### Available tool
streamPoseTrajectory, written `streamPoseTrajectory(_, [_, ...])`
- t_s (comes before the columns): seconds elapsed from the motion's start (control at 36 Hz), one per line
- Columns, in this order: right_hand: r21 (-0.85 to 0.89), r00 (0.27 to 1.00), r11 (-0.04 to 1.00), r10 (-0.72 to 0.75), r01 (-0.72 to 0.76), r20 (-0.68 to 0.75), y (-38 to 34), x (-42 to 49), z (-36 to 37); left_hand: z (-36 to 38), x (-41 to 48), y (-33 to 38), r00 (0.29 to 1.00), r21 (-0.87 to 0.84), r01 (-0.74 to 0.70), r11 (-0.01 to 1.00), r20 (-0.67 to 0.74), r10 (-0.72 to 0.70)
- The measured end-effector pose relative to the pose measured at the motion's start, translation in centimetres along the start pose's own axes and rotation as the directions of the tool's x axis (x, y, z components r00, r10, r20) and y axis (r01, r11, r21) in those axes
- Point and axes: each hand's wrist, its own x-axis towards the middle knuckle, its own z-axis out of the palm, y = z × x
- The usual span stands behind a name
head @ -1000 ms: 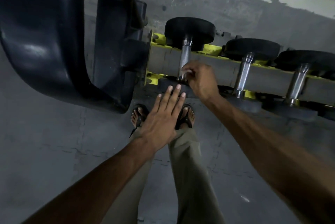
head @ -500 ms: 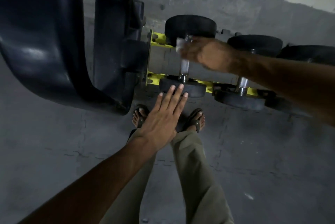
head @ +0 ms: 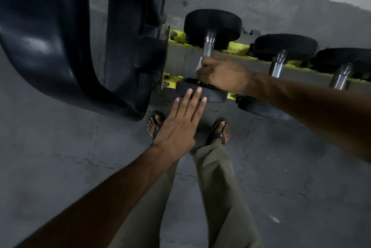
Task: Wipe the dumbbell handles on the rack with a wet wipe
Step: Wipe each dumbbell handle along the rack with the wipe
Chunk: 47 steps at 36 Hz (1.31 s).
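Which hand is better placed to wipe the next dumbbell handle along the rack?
Right. The right hand already grips the wet wipe on the first handle, nearest the next handle. The left hand is flat and holds nothing.

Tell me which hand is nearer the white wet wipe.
Right. The right hand grips the white wet wipe on the chrome dumbbell handle; the left hand lies flat below it.

Left hand (head: 176, 127) flat, fingers (head: 193, 98) straight; right hand (head: 222, 76) curled.
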Motion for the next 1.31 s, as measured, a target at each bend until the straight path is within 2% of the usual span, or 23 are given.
streamPoseTrajectory(0.06, [-0.016, 0.998, 1.000, 0.014, -0.015, -0.056, -0.2, -0.1, 0.2, 0.0, 0.0, 0.0, 1.000, 0.003, 0.006, 1.000, 0.003, -0.006])
streamPoseTrajectory(0.08, [-0.022, 0.991, 0.997, 0.070, -0.073, -0.116, 0.2, 0.3, 0.4, 0.0, 0.0, 0.1, 1.000, 0.003, 0.008, 1.000, 0.007, -0.008])
streamPoseTrajectory(0.11, [0.070, 0.964, 0.988, 0.149, -0.137, -0.219, 0.5, 0.7, 0.4, 0.0, 0.0, 0.1, 1.000, 0.003, 0.009, 1.000, 0.014, -0.009])
streamPoseTrajectory(0.14, [0.276, 0.894, 0.931, 0.321, -0.238, -0.312, 0.3, 1.0, 0.3, 0.0, 0.0, 0.2, 1.000, 0.007, 0.010, 1.000, 0.019, -0.010])
streamPoseTrajectory(0.17, [0.526, 0.775, 0.790, 0.534, -0.315, -0.338, 0.1, 1.3, 0.2, 0.1, 0.1, 0.2, 1.000, 0.014, 0.012, 1.000, 0.024, -0.013])
streamPoseTrajectory(0.19, [0.734, 0.666, 0.586, 0.703, -0.343, -0.250, -0.1, 1.7, 0.5, 0.1, 0.1, 0.3, 1.000, 0.020, 0.014, 1.000, 0.021, -0.014])
streamPoseTrajectory(0.22, [0.847, 0.573, 0.406, 0.805, -0.343, -0.154, -0.4, 2.2, 1.1, 0.1, 0.2, 0.4, 1.000, 0.021, 0.015, 1.000, 0.017, -0.016])
streamPoseTrajectory(0.28, [0.922, 0.516, 0.192, 0.857, -0.337, 0.011, -0.6, 3.3, 2.9, 0.2, 0.2, 0.3, 1.000, 0.018, 0.024, 1.000, -0.001, -0.024])
streamPoseTrajectory(0.31, [0.929, 0.508, 0.127, 0.858, -0.348, 0.073, -1.0, 3.3, 3.2, 0.3, 0.3, 0.4, 1.000, 0.020, 0.027, 0.999, -0.002, -0.027])
streamPoseTrajectory(0.39, [0.883, 0.585, 0.177, 0.801, -0.435, 0.127, -1.4, 2.1, 2.8, 0.4, 0.3, 0.6, 0.999, 0.032, 0.029, 0.999, 0.014, -0.030])
streamPoseTrajectory(0.44, [0.859, 0.653, 0.173, 0.724, -0.481, 0.220, -1.6, 1.5, 2.7, 0.3, 0.3, 0.6, 0.999, 0.045, 0.031, 0.998, 0.028, -0.032])
streamPoseTrajectory(0.5, [0.829, 0.683, 0.189, 0.675, -0.526, 0.279, -1.6, 0.5, 3.2, 0.1, 0.2, 0.8, 0.999, 0.053, 0.028, 0.998, 0.041, -0.030])
streamPoseTrajectory(0.69, [0.725, 0.760, 0.490, 0.646, -0.485, 0.073, -2.7, -2.0, 3.3, -0.7, 0.2, 1.4, 0.996, 0.065, 0.052, 0.997, 0.075, -0.057])
streamPoseTrajectory(0.78, [0.614, 0.831, 0.642, 0.555, -0.459, 0.041, -3.1, -1.2, 2.1, -0.7, 0.3, 1.4, 0.996, 0.072, 0.064, 0.995, 0.052, -0.068])
streamPoseTrajectory(0.83, [0.590, 0.872, 0.695, 0.489, -0.411, 0.030, -3.2, -0.7, 1.6, -0.5, 0.4, 1.4, 0.997, 0.080, 0.067, 0.995, 0.044, -0.070])
streamPoseTrajectory(0.89, [0.628, 0.894, 0.685, 0.447, -0.370, 0.038, -2.8, -0.4, 1.6, -0.5, 0.4, 1.6, 0.997, 0.079, 0.068, 0.995, 0.039, -0.072])
streamPoseTrajectory(0.97, [0.780, 0.914, 0.547, 0.400, -0.303, 0.074, -2.2, -0.9, 1.6, -0.8, 0.2, 1.9, 0.995, 0.057, 0.097, 0.994, 0.003, -0.097])
streamPoseTrajectory(1.03, [0.872, 0.905, 0.420, 0.421, -0.249, 0.055, -1.3, -2.7, 1.8, -1.1, 0.1, 3.1, 0.992, 0.033, 0.124, 0.992, -0.014, -0.123])
streamPoseTrajectory(1.06, [0.886, 0.894, 0.404, 0.448, -0.227, 0.024, -0.7, -4.0, 1.7, -1.3, 0.2, 3.8, 0.992, 0.016, 0.122, 0.992, -0.035, -0.121])
streamPoseTrajectory(1.22, [0.781, 0.829, 0.575, 0.541, -0.243, -0.141, 5.1, -12.5, 2.6, -2.3, 2.6, 10.8, 0.996, -0.039, -0.019, 0.999, -0.093, 0.016])
streamPoseTrajectory(1.31, [0.619, 0.834, 0.748, 0.485, -0.239, -0.264, 8.5, -15.4, 2.6, -2.4, 4.9, 14.8, 0.992, -0.062, -0.090, 0.994, -0.091, 0.084])
